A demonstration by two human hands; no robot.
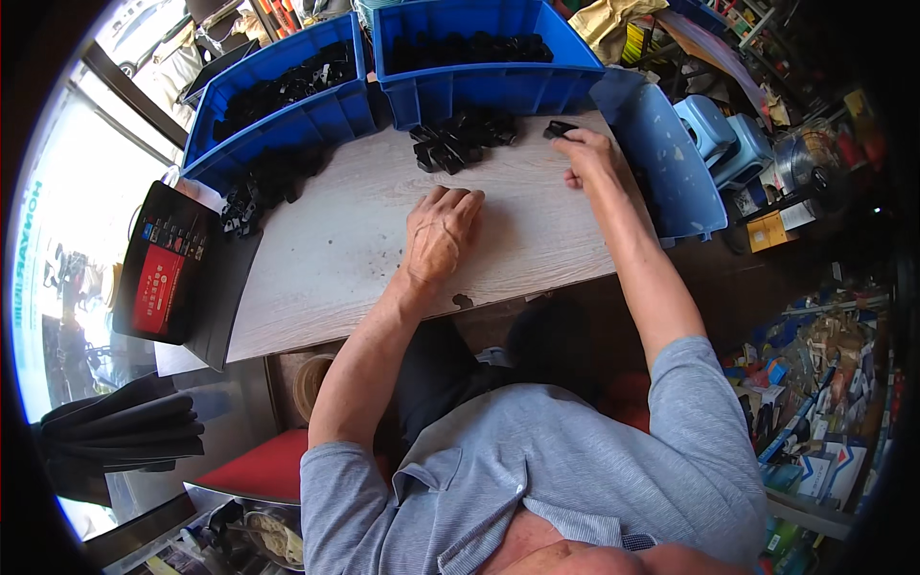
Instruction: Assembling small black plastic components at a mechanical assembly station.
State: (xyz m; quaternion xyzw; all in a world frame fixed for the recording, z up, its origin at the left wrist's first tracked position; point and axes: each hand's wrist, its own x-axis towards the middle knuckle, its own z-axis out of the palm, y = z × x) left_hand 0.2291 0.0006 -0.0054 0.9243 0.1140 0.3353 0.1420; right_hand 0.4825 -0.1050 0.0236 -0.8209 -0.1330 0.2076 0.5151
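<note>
My right hand point(586, 157) is at the far right of the table, pinching a small black plastic-looking part point(559, 128) between thumb and fingertips. Near the table's middle, my left hand point(441, 235) is closed with its back up and its fingers curled under. Whatever those fingers hold, if anything, is hidden. Beyond the left hand lies a loose pile of similar black parts point(460, 139), in front of a blue bin point(484, 91). Another heap of black parts point(264, 187) spreads along the table's left side, below a second blue bin point(287, 125).
Both bins hold many black parts. A tablet-like screen in a dark case point(158, 273) stands on the left edge of the pale wooden table point(326, 259). A lighter blue tub point(671, 158) adjoins the table's right edge. Blue stools point(714, 134) and cluttered shelves lie farther right.
</note>
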